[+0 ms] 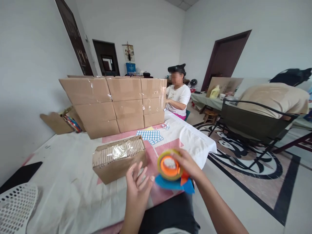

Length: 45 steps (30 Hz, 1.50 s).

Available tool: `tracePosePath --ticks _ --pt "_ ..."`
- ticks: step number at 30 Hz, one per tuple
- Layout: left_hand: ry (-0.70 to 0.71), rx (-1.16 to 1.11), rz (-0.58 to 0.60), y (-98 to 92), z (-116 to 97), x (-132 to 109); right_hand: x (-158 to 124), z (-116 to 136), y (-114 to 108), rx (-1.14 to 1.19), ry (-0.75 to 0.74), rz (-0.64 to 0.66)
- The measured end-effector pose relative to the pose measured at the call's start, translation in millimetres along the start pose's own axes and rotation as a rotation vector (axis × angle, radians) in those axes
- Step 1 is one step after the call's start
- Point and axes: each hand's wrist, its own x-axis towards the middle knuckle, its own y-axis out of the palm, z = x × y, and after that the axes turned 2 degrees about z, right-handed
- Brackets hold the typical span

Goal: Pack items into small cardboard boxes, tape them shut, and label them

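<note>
My right hand [184,161] grips a tape dispenser [170,183] with a blue and orange body and a yellowish roll of tape on it, a little blurred. Fingers spread and curled upward, my left hand [139,182] holds nothing and is just left of the dispenser. Ahead of it on the table sits a small cardboard box [114,170] with its top open. Thin brown pieces stand packed in a row inside, and shiny clear film or tape lies over them.
Stacked cardboard boxes [128,112] form a wall behind the small box. Sheets of blue-edged labels [149,135] lie on the tablecloth [65,182]. A white perforated basket [18,208] is at lower left. A co-worker [179,96] sits beyond; another person [273,97] sits at right.
</note>
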Motion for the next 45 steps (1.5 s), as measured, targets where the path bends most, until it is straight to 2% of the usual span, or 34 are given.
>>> tracePosePath --ticks 2,3,5,9,13,18,21,23,25,28,30,31,33,35,38,40,42,45 --pt "0.069 0.111 -0.029 -7.1 4.2 4.3 35.4 -15.5 -20.8 -0.140 0.011 -0.330" --pt "0.090 0.155 -0.033 -10.7 5.3 6.2 55.3 -23.2 -30.7 -0.181 0.028 -0.432" --pt "0.104 0.192 -0.049 -15.1 5.7 8.1 94.2 -37.2 -46.3 -0.235 0.062 -0.529" --pt "0.083 0.161 -0.022 -12.3 2.5 4.9 149.8 -56.4 -55.5 -0.339 0.151 -0.512" --pt "0.105 0.191 -0.021 -10.0 -0.8 4.5 171.1 -61.9 -51.0 -0.435 0.211 -0.437" --pt "0.102 0.183 -0.018 -12.6 -4.4 7.3 158.3 -46.1 -48.5 -0.487 0.181 -0.402" --pt "0.104 0.198 -0.008 -11.4 -3.8 7.3 132.8 -28.2 -28.9 -0.444 0.060 -0.317" --pt "0.111 0.212 0.011 -10.7 -2.3 8.3 112.3 -16.5 -3.3 -0.373 -0.004 -0.143" --pt "0.155 0.228 0.039 -11.2 -1.1 10.2 91.8 -5.4 26.8 -0.288 -0.015 0.090" --pt "0.259 0.260 0.084 -14.8 -2.2 12.3 66.1 12.8 62.3 -0.024 0.118 0.519" --pt "0.311 0.283 0.110 -18.3 -4.8 12.1 54.6 26.1 73.0 0.158 0.193 0.682" --pt "0.330 0.295 0.118 -19.9 -6.3 11.5 50.7 32.4 74.9 0.208 0.201 0.710" --pt "0.355 0.318 0.135 -22.7 -9.1 10.2 46.3 42.1 75.6 0.217 0.136 0.719" --pt "0.373 0.339 0.136 -24.3 -10.6 9.1 45.3 46.8 76.2 0.159 0.000 0.711" --pt "0.391 0.369 0.125 -25.2 -10.0 8.0 47.5 47.2 80.4 -0.003 -0.212 0.584" --pt "0.388 0.385 0.133 -25.3 -9.0 7.6 49.0 48.8 83.4 -0.046 -0.280 0.535" --pt "0.334 0.378 0.121 -25.7 -9.5 7.9 49.4 55.2 84.3 -0.023 -0.337 0.506" --pt "0.148 0.332 0.042 -27.9 -16.8 11.3 49.1 72.8 83.2 -0.059 -0.484 0.407"
